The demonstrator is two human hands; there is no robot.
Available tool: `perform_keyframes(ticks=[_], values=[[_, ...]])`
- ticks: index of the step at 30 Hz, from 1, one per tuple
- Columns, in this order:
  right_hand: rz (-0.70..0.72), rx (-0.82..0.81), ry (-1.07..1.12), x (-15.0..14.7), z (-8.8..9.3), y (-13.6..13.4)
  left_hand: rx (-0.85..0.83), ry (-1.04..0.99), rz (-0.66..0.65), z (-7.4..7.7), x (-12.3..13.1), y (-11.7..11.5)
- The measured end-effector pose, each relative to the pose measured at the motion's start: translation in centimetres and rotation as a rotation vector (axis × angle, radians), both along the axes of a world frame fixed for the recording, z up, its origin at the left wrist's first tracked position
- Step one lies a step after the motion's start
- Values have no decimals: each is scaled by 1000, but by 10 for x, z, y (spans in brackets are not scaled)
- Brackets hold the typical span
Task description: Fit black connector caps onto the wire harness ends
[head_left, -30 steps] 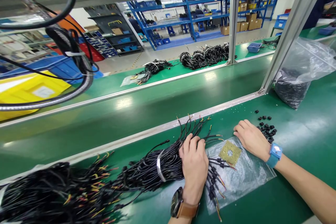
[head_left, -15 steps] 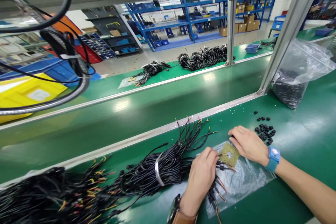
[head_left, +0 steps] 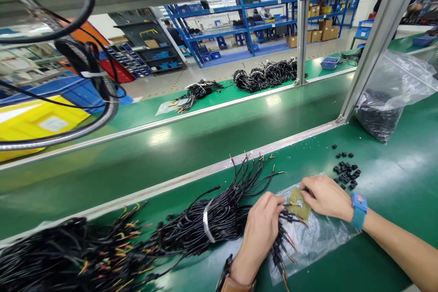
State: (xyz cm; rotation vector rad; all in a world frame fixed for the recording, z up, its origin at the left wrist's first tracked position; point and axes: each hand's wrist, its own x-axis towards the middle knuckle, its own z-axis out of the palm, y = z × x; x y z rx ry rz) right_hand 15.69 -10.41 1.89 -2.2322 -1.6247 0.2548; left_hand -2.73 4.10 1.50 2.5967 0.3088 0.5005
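Note:
My left hand [head_left: 262,230] is closed in a pinch on a thin black wire whose tip points at a small yellowish square plate [head_left: 298,205] with a round hole. My right hand [head_left: 325,197], with a blue wristband, has its fingers curled down on that plate's right edge, pressing it onto a clear plastic bag [head_left: 313,237]. A bundle of black wires [head_left: 212,219] tied with a white band lies just left of my left hand. Several wires with connectors [head_left: 282,246] lie under it.
A large heap of black wires with coloured tips [head_left: 68,255] fills the near left. Small black parts [head_left: 346,172] lie right of my right hand. A plastic bag of black parts [head_left: 385,109] stands by an aluminium post [head_left: 372,41]. A green conveyor belt [head_left: 191,146] runs beyond.
My left hand left the top of the wire bundle, moved right and pinched a wire at the plate. My right hand drew in from the table onto the plate's edge.

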Motion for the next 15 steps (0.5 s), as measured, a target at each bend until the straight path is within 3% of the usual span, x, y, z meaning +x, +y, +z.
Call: perform_keyframes(ticks=[7, 15], values=[[82, 131, 44, -14, -9, 6, 127, 182, -18, 2, -1, 3], [113, 180, 54, -14, -3, 6, 297, 260, -11, 6, 3, -2]])
